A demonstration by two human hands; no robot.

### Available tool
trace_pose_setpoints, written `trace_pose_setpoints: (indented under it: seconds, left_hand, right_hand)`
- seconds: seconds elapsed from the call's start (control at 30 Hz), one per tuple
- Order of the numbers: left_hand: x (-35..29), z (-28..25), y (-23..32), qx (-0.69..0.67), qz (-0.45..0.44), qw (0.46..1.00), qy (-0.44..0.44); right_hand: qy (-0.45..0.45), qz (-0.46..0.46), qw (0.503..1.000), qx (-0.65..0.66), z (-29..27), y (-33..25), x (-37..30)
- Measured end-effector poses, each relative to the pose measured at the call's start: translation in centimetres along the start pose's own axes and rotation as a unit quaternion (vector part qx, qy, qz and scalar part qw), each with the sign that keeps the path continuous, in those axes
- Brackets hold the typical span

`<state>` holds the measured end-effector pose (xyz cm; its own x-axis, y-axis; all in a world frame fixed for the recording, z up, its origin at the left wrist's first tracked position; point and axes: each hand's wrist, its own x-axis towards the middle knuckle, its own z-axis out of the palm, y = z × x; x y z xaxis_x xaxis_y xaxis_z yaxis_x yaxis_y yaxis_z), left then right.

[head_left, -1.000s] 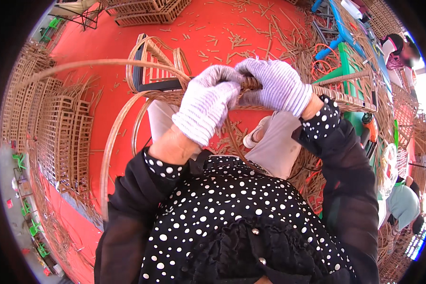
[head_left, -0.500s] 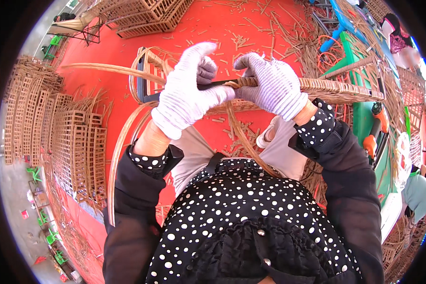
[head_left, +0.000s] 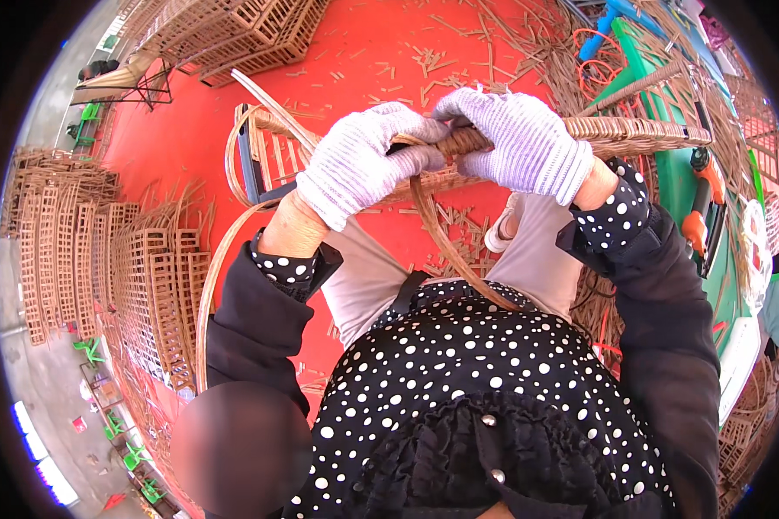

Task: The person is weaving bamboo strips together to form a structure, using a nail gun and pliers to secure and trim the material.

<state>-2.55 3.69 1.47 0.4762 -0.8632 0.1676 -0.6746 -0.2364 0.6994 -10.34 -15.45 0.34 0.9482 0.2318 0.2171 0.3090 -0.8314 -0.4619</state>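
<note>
A wicker frame [head_left: 623, 131] crosses in front of me, its bar wrapped with brown cane toward the right. My left hand [head_left: 368, 160], in a pale striped glove, is closed around the bar near its middle. Right beside it, my gloved right hand [head_left: 519, 143] grips the wrapped bar, thumb below and fingers over the top. A flat cane strip [head_left: 446, 238] hangs from between the hands down to my lap. Longer pale strips [head_left: 273, 108] stick out past my left hand, and another strip [head_left: 209, 294] curves down beside my left sleeve. My fingertips partly hide the wrapping point.
Stacked wicker lattice panels [head_left: 151, 294] stand at the left, with more lattice pieces [head_left: 242, 35] at the top. Cane offcuts litter the red floor [head_left: 372, 35]. At the right, an orange-handled tool [head_left: 701, 212] lies on a green surface [head_left: 727, 303] near loose cane.
My left hand's raised fingers have come down and closed on the bar, next to my right hand. The pale strip ends beside the left hand now point upward.
</note>
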Motion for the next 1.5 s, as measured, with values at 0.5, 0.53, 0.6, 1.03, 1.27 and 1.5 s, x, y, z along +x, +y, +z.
trace_pose_setpoints:
  seconds: [0.5, 0.53, 0.6, 1.03, 1.27, 1.5]
  left_hand:
    - [-0.9, -0.6, -0.7, 0.073, 0.033, 0.997, 0.025]
    - [-0.9, -0.5, -0.7, 0.077, 0.037, 0.996, 0.029]
    - [-0.8, -0.5, -0.6, 0.060, 0.034, 0.997, 0.030]
    - [-1.5, -0.6, -0.4, 0.046, 0.003, 0.997, 0.061]
    - [-1.5, -0.8, -0.6, 0.057, 0.014, 0.997, 0.046]
    - [-1.7, -0.8, -0.5, 0.044, -0.007, 0.997, 0.058]
  right_hand:
    - [0.060, -0.008, 0.996, 0.067, 0.7, -0.3, 0.0]
    - [0.059, -0.007, 0.996, 0.067, 0.8, -0.4, 0.0]
    - [0.064, -0.034, 0.997, 0.032, 1.0, -0.7, 0.3]
    - [0.052, 0.001, 0.996, 0.077, 0.7, -0.6, -0.2]
    - [0.048, -0.044, 0.998, 0.015, 1.1, -1.4, 0.7]
    - [0.019, -0.026, 0.999, 0.014, 0.5, -1.1, 0.0]
